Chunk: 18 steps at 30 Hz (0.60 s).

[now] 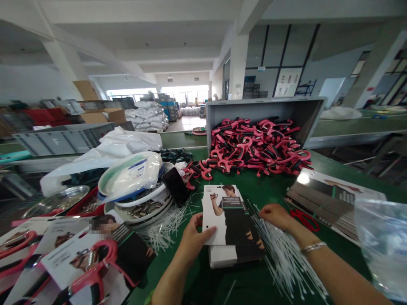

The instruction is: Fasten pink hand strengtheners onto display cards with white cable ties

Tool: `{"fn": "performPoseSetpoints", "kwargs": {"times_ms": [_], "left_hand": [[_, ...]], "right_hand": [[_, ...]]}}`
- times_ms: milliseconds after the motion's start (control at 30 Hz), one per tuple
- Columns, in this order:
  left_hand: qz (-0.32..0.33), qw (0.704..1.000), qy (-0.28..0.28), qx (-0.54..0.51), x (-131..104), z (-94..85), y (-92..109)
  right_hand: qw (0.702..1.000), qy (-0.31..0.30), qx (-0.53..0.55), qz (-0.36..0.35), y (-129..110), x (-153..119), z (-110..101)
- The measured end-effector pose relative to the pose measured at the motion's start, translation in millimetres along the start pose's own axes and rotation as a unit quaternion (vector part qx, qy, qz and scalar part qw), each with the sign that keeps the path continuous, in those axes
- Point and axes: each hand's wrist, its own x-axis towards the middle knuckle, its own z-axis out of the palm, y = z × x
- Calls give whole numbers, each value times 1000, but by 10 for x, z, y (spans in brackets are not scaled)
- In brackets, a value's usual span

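Observation:
My left hand (197,235) grips the left edge of a printed packaging card (235,222), thumb on its face. This card lies over a stack of similar cards (222,256) in front of me. To its right, my right hand (278,217) is closed, its fingertips pinching at the top end of a bundle of white cable ties (286,258); how many it grips is hidden. At the lower left lie pink and black hand grips (95,271) on cards like the one I hold. More hand grips (254,144) spill from a tilted grey crate (263,101).
A black phone (176,186) leans against basins (127,178) with metal parts. Red scissors (304,220) lie beside another card stack (330,203). A clear plastic bag (384,245) sits at the right edge. Loose cable ties (162,228) lie left of my left hand.

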Motion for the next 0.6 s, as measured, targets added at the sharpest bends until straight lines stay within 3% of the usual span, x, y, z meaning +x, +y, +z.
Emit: {"fn": "performPoseSetpoints", "kwargs": {"times_ms": [167, 300, 367, 433, 467, 500, 600], "left_hand": [[-2, 1000, -4, 13, -59, 5, 111], [-38, 998, -57, -4, -113, -48, 215], [-61, 995, -77, -20, -142, -73, 265], [-84, 991, -94, -33, -173, -84, 311], [-92, 990, -102, -42, -188, -83, 331], [-97, 988, -108, -52, -203, -79, 346], [-92, 986, -116, -80, -241, -49, 365]], "right_hand": [[987, 93, 130, -10, 75, -131, -173], [961, 173, 213, -43, -114, -258, -292], [927, 228, 287, -74, -325, -388, -329], [865, 286, 395, -114, -582, -567, -325], [851, 287, 422, -128, -708, -664, -302], [850, 278, 425, -139, -820, -757, -264], [889, 241, 354, -160, -1031, -946, -96]]}}
